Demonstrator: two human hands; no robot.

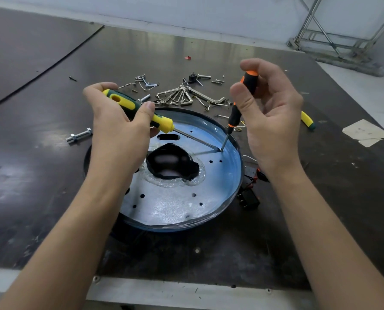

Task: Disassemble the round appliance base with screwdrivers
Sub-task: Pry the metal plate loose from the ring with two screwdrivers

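The round appliance base (pixel 175 204) lies on the dark table, a shiny metal disc with a blue rim, several small holes and a black opening at its middle. My left hand (pixel 117 130) grips a yellow-and-green screwdriver (pixel 141 110), its shaft slanting down to the right. My right hand (pixel 269 117) pinches a slim black-and-orange screwdriver (pixel 242 101), held nearly upright. Both tips meet at one point on the disc's right side (pixel 221 150).
Behind the base lie a set of hex keys (pixel 182 96), loose screws and clips. A bolt with a nut (pixel 79 135) sits at the left. Another yellow-handled tool (pixel 307 119) and paper scraps (pixel 365 133) lie at the right. Black electrical parts (pixel 249 195) sit beside the base's right rim.
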